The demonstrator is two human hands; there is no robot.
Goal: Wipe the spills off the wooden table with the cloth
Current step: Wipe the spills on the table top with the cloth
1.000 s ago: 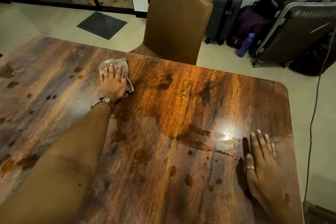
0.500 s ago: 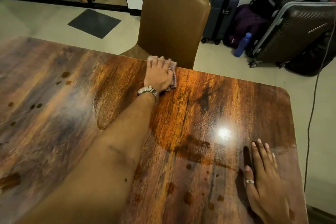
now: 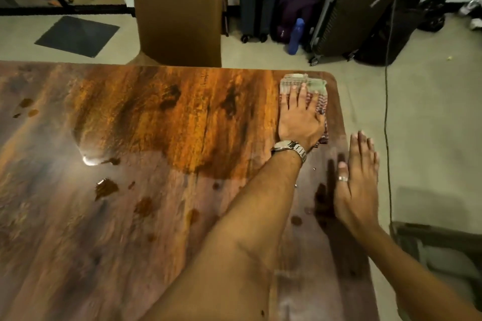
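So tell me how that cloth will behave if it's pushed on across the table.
The cloth is folded and flattened under the left hand, so it's probably soft and floppy. It likely slides easily on the glossy table, and may bunch up without firm pressure.

Wooden table [image 3: 161, 122], brown spills [image 3: 105, 187], checked cloth [image 3: 303, 85] at far right corner

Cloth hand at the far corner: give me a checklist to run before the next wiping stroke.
1. Left hand flat on the checkered cloth: ok.
2. Cloth fully on the wooden table, not over the far edge: ok.
3. Right hand braced flat at the table's right edge: ok.
4. Brown drops in the near half wiped: not ok.
5. Dark spill beside the right hand wiped: not ok.
6. Cloth dry enough to soak up more: cannot tell.
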